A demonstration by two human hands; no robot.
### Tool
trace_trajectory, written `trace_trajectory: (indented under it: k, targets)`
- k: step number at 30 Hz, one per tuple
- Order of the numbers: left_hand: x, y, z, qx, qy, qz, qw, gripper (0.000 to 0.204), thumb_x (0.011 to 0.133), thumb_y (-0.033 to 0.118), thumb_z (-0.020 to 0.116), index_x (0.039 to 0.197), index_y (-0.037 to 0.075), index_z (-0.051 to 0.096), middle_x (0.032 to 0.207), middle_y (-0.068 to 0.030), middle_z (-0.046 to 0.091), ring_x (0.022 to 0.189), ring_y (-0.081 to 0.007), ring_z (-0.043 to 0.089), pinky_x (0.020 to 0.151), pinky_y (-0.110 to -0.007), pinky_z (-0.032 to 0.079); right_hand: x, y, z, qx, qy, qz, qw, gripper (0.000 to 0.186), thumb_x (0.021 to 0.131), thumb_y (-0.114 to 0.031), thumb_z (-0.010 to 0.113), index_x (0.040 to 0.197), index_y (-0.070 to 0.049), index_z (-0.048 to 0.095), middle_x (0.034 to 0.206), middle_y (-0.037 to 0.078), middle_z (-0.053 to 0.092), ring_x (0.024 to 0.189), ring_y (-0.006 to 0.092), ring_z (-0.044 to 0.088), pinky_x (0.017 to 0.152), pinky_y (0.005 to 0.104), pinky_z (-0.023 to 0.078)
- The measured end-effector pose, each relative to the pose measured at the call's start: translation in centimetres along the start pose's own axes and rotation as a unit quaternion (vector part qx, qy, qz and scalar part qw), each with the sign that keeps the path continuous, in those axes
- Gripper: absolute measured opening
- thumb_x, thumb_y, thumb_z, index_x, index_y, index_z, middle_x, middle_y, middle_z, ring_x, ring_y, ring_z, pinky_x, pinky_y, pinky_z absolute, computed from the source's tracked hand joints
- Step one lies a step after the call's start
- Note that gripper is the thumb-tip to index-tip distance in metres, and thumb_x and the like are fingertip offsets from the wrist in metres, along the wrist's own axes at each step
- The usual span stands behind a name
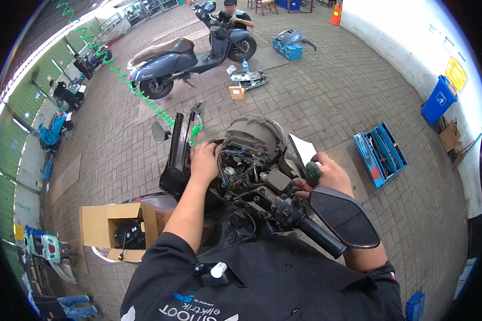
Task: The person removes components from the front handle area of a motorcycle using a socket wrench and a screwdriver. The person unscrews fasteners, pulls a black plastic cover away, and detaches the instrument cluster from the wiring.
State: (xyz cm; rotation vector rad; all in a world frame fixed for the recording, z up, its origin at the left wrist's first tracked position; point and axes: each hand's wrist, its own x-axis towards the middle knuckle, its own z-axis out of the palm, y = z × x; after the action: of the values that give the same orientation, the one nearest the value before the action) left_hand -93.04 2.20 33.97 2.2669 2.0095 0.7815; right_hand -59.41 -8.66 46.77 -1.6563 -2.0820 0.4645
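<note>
In front of me stands a scooter's opened front end, with a bundle of wires [231, 170] exposed behind a dusty dark housing [260, 134]. My left hand [205, 160] lies at the left side of the wires, its fingers bent over the edge; what they grip is hidden. My right hand [331, 174] is at the far side of the right handlebar [318, 232], fingers curled round a dark rounded piece [313, 173]. Just beyond it a white sheet-like piece [303, 148] sticks up. The right mirror [344, 216] covers part of that forearm.
A cardboard box [99, 227] with black parts sits at my left. A green coiled hose [118, 72] hangs down towards the scooter. On the paving to the right is an open blue toolbox [380, 155]. Ahead, a person [240, 20] works by a blue-grey scooter [198, 56].
</note>
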Motion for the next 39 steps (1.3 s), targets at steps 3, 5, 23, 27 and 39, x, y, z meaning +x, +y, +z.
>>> trace_trajectory:
  k: [3,5,23,27,39]
  targets:
    - [0.2,1.6,-1.1,-0.050,-0.009,-0.015,0.999,0.030,0.094,0.032,0.058,0.100,0.005,0.067,0.107,-0.0121,0.064,0.111,-0.0333,0.055,0.102,-0.051,0.036,0.0,0.7,0.2,0.003,0.006,-0.008,1.000,0.039,0.071,-0.041,0.081,0.094,-0.011,0.072,0.096,0.013,0.059,0.088,0.0322,0.064,0.074,0.0423,0.054]
    - [0.0,1.4,-1.1,-0.025,0.026,0.028,0.999,0.027,0.093,0.026,0.059,0.096,0.001,0.068,0.108,-0.0173,0.064,0.110,-0.0372,0.056,0.096,-0.047,0.041,0.0,1.2,0.8,-0.021,0.018,-0.029,0.999,0.039,0.071,-0.041,0.081,0.094,-0.011,0.072,0.096,0.012,0.059,0.088,0.0322,0.064,0.075,0.0424,0.053]
    - [0.2,-0.2,-0.1,-0.051,0.030,0.026,0.998,0.030,0.087,0.031,0.067,0.099,0.004,0.064,0.101,-0.0140,0.063,0.105,-0.0350,0.056,0.095,-0.046,0.040,0.0,0.5,0.4,-0.022,0.031,-0.037,0.999,0.035,0.075,-0.038,0.079,0.092,-0.009,0.072,0.095,0.011,0.059,0.088,0.0319,0.063,0.074,0.0427,0.053]
    - [0.2,1.2,-0.6,-0.047,0.049,0.022,0.997,0.025,0.086,0.026,0.068,0.097,0.003,0.067,0.103,-0.0146,0.065,0.105,-0.0353,0.057,0.095,-0.045,0.041,-0.1,0.7,0.4,-0.021,0.027,-0.043,0.998,0.036,0.073,-0.038,0.081,0.092,-0.008,0.072,0.095,0.011,0.059,0.088,0.0316,0.063,0.074,0.0426,0.052]
    - [0.3,0.4,-0.2,-0.069,0.047,0.029,0.996,0.023,0.085,0.023,0.069,0.088,0.000,0.070,0.106,-0.0139,0.068,0.107,-0.0343,0.058,0.095,-0.044,0.043,0.2,1.5,1.2,-0.028,0.037,-0.036,0.998,0.040,0.072,-0.041,0.080,0.091,-0.007,0.071,0.096,0.013,0.059,0.088,0.0329,0.063,0.074,0.0430,0.053]
